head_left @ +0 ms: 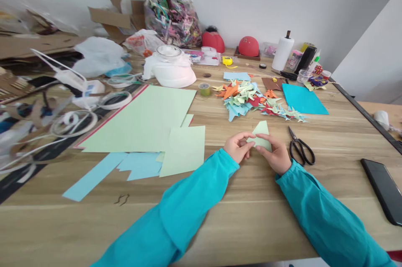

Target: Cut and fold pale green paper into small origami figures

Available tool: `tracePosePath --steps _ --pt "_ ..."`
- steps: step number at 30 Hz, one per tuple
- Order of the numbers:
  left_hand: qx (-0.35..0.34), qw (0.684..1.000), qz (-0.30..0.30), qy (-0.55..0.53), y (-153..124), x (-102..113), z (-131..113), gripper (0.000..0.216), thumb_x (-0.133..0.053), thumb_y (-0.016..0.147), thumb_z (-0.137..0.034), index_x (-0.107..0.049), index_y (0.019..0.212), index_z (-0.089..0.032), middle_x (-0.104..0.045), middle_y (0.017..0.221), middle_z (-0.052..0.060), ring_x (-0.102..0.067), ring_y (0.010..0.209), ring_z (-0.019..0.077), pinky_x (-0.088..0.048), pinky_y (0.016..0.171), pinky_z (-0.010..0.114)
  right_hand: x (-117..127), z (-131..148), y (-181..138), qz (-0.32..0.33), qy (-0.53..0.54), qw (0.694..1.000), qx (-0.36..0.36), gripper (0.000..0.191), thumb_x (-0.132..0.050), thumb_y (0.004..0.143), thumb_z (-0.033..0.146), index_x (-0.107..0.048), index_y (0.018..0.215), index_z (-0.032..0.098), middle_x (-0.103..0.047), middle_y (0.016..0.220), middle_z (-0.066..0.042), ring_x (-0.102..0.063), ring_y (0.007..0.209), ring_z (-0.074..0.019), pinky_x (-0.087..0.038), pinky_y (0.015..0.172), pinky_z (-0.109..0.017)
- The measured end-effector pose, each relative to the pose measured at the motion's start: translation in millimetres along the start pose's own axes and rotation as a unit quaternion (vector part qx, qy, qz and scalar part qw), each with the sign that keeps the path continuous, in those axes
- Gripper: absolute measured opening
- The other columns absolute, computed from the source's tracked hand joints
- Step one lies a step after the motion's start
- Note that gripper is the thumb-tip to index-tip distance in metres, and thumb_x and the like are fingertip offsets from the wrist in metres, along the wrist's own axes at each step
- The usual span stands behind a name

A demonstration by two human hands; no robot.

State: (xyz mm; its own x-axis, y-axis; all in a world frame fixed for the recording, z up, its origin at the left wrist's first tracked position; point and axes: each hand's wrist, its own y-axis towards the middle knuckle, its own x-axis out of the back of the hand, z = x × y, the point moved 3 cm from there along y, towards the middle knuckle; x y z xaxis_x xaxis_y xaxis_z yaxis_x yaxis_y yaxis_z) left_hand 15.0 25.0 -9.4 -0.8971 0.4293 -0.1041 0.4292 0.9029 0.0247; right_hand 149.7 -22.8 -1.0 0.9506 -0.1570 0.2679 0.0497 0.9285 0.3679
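Observation:
A small folded piece of light green paper (261,133) lies on the wooden table (245,212) between my hands, its point facing away from me. My left hand (237,146) pinches its left side with thumb and fingers closed. My right hand (274,153) presses and pinches its right side. Both arms wear teal sleeves. Black scissors (300,148) lie just right of my right hand.
A pile of folded paper cranes (251,100) sits beyond my hands, with a teal sheet (303,99) to its right. Large green sheets (147,120) and blue strips (103,171) lie left. A black phone (383,188) rests at the right edge. Tape rolls, bags and clutter fill the far left.

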Motion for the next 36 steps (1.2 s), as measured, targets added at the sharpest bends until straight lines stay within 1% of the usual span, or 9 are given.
tracePosePath --steps 6,11,16,22,24,26,28,32,36 --pt "-0.031 0.999 -0.024 0.031 -1.0 1.0 -0.4 0.03 -0.069 0.063 -0.027 -0.061 0.089 -0.013 -0.046 0.038 -0.009 -0.043 0.033 0.006 -0.035 0.037 0.017 -0.5 -2.8 0.7 -0.015 0.016 1.0 -0.004 0.03 -0.066 0.074 0.025 -0.065 0.104 0.027 -0.067 0.105 -0.003 -0.06 0.101 -0.0215 -0.045 0.091 -0.038" --pt "-0.044 0.998 -0.033 0.043 -1.6 1.5 0.4 0.029 -0.068 0.064 -0.024 -0.061 0.09 -0.014 -0.046 0.039 -0.009 -0.043 0.035 0.0064 -0.035 0.039 0.018 -0.6 -3.3 0.7 -0.014 0.025 0.999 -0.019 0.031 -0.067 0.073 0.024 -0.065 0.104 0.027 -0.067 0.106 -0.003 -0.06 0.101 -0.0219 -0.046 0.091 -0.039" --pt "-0.049 0.997 -0.027 0.059 -1.9 1.8 -2.4 0.028 -0.066 0.065 -0.021 -0.061 0.091 -0.013 -0.046 0.039 -0.008 -0.043 0.035 0.0063 -0.034 0.039 0.018 -0.6 -4.6 0.4 -0.018 0.03 0.999 -0.031 0.032 -0.067 0.073 0.024 -0.065 0.104 0.026 -0.067 0.105 -0.004 -0.06 0.101 -0.0224 -0.045 0.092 -0.04" --pt "-0.056 0.995 -0.011 0.082 -2.5 1.2 -1.5 0.031 -0.064 0.066 -0.017 -0.061 0.096 -0.012 -0.044 0.039 -0.008 -0.043 0.037 0.0067 -0.036 0.041 0.018 0.1 -3.1 0.4 -0.027 0.018 0.999 -0.028 0.034 -0.069 0.071 0.024 -0.065 0.104 0.025 -0.067 0.105 -0.004 -0.06 0.1 -0.0228 -0.045 0.092 -0.04" --pt "-0.081 0.992 -0.005 0.092 -2.6 0.7 -1.2 0.029 -0.064 0.066 -0.017 -0.063 0.094 -0.012 -0.049 0.048 -0.005 -0.043 0.039 0.0061 -0.036 0.041 0.018 0.6 -3.2 0.4 -0.03 0.014 0.999 -0.03 0.032 -0.068 0.071 0.025 -0.065 0.103 0.025 -0.068 0.104 -0.004 -0.061 0.099 -0.0229 -0.045 0.091 -0.04" --pt "-0.124 0.986 -0.004 0.109 -3.2 0.4 -2.3 0.024 -0.064 0.067 -0.017 -0.066 0.09 -0.013 -0.056 0.066 0.0 -0.044 0.042 0.0046 -0.037 0.041 0.019 1.3 -4.2 0.4 -0.037 0.019 0.998 -0.037 0.028 -0.067 0.073 0.027 -0.066 0.101 0.026 -0.068 0.102 -0.004 -0.061 0.098 -0.0226 -0.045 0.091 -0.04" --pt "-0.168 0.977 -0.004 0.132 -4.2 -0.1 -4.1 0.021 -0.064 0.067 -0.016 -0.068 0.088 -0.013 -0.058 0.079 0.003 -0.043 0.045 0.0037 -0.038 0.043 0.019 2.2 -5.7 0.6 -0.047 0.028 0.998 -0.044 0.024 -0.065 0.074 0.028 -0.067 0.098 0.026 -0.069 0.1 -0.003 -0.062 0.096 -0.0222 -0.046 0.089 -0.04" --pt "-0.213 0.962 0.002 0.171 -5.8 -0.5 -5.7 0.023 -0.065 0.068 -0.014 -0.069 0.09 -0.014 -0.058 0.079 0.004 -0.042 0.046 0.004 -0.039 0.045 0.019 3.5 -7.7 0.9 -0.063 0.044 0.996 -0.055 0.021 -0.067 0.073 0.029 -0.069 0.093 0.026 -0.07 0.095 -0.002 -0.063 0.092 -0.0217 -0.047 0.086 -0.039" --pt "-0.233 0.956 0.009 0.18 -6.1 0.0 -5.4 0.021 -0.066 0.07 -0.019 -0.069 0.091 -0.016 -0.06 0.079 0.004 -0.043 0.047 0.0046 -0.04 0.045 0.019 4.3 -6.8 0.8 -0.067 0.058 0.993 -0.078 0.021 -0.067 0.071 0.031 -0.07 0.091 0.025 -0.07 0.094 -0.002 -0.063 0.089 -0.0219 -0.049 0.08 -0.037"
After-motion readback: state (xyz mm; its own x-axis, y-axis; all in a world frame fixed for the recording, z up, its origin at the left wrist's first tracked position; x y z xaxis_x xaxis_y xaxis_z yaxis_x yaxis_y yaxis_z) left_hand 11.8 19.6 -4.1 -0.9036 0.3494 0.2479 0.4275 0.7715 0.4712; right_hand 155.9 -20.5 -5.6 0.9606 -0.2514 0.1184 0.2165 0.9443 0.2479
